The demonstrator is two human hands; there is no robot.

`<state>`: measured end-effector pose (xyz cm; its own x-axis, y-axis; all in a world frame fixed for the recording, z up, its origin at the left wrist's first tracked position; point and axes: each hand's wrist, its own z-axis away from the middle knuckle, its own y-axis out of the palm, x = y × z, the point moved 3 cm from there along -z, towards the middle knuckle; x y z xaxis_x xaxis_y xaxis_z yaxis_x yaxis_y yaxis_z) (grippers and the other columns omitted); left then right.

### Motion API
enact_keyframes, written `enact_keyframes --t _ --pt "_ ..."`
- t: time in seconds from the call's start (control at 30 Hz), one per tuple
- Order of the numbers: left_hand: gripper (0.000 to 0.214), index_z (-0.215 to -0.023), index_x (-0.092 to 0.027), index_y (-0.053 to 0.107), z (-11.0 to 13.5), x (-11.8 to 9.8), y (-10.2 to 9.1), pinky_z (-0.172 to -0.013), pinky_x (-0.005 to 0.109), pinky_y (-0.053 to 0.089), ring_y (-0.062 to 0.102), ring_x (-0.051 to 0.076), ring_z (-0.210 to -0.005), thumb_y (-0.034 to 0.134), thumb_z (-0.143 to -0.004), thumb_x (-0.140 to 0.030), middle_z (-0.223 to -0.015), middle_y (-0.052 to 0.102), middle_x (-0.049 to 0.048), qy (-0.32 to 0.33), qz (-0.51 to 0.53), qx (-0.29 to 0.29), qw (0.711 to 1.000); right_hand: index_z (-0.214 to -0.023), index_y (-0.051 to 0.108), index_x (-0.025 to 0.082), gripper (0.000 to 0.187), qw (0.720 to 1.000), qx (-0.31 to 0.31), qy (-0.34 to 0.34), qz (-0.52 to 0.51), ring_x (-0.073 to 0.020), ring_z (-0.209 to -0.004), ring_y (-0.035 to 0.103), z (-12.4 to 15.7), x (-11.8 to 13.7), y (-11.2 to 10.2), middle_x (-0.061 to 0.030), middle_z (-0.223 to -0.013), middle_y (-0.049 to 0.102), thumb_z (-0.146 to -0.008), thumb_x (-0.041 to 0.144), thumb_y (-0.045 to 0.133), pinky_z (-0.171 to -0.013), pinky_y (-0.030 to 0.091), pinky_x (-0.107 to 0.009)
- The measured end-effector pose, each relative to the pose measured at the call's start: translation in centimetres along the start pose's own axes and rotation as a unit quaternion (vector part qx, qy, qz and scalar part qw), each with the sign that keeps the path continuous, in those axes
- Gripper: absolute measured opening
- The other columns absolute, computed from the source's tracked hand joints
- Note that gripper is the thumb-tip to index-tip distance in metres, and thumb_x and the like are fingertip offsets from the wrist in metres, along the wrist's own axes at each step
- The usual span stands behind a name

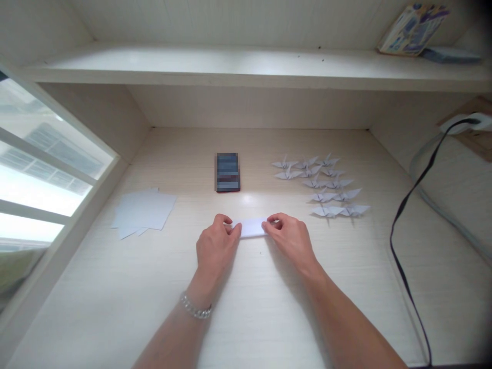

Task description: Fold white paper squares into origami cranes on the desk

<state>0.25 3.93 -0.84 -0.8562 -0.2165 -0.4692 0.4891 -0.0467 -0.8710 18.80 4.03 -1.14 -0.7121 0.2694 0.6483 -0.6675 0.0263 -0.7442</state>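
A white sheet of paper [252, 228], folded into a narrow strip, lies across the middle of the desk between my two hands. My left hand [218, 240] pinches its left end between thumb and fingers. At the right end, my right hand [289, 234] grips the paper in the same way. The fingers cover both ends of the strip. Beyond my right hand stand several folded white paper cranes [323, 196] in rows. To the left of my left hand is a loose pile of white paper sheets [145, 211].
A phone [228, 172], its screen pixelated, lies behind the folded paper. A black cable [395, 220] runs down the right side from a wall socket [467, 123]. Overhead, a shelf [215, 64] holds a colourful box [413, 29] at right. A window [42, 164] is at left.
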Motion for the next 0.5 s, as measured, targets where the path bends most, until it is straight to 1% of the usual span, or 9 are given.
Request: enact_keyframes --t 0.17,0.4,0.5 --pt "0.024 -0.094 -0.025 0.054 0.0 0.09 0.02 -0.059 0.029 0.04 0.065 0.022 -0.075 0.051 -0.08 -0.045 -0.078 0.072 -0.0006 0.005 0.018 -0.003 1.0 -0.084 0.07 0.025 0.018 1.0 0.003 -0.002 0.0 -0.0172 -0.066 0.061 -0.05 -0.03 0.04 -0.0003 -0.069 0.069 -0.074 0.035 0.058 -0.061 0.041 -0.026" --pt "0.024 -0.094 -0.024 0.055 0.03 0.04 0.02 -0.061 0.029 0.04 0.065 0.022 -0.078 0.051 -0.081 -0.044 -0.081 0.072 0.0019 -0.008 0.018 0.009 1.0 -0.083 0.07 0.025 0.018 1.0 -0.001 0.0 -0.002 -0.0172 -0.065 0.061 -0.03 0.03 0.03 -0.0004 -0.069 0.069 -0.074 0.035 0.058 -0.061 0.041 -0.026" --pt "0.023 -0.092 -0.025 0.054 -0.01 0.05 0.02 -0.059 0.029 0.04 0.065 0.022 -0.076 0.051 -0.081 -0.045 -0.079 0.072 -0.0004 -0.001 0.018 0.004 1.0 -0.083 0.07 0.025 0.018 1.0 0.0 0.002 -0.001 -0.0173 -0.065 0.061 -0.04 0.06 -0.03 -0.0006 -0.068 0.069 -0.074 0.035 0.058 -0.062 0.041 -0.027"
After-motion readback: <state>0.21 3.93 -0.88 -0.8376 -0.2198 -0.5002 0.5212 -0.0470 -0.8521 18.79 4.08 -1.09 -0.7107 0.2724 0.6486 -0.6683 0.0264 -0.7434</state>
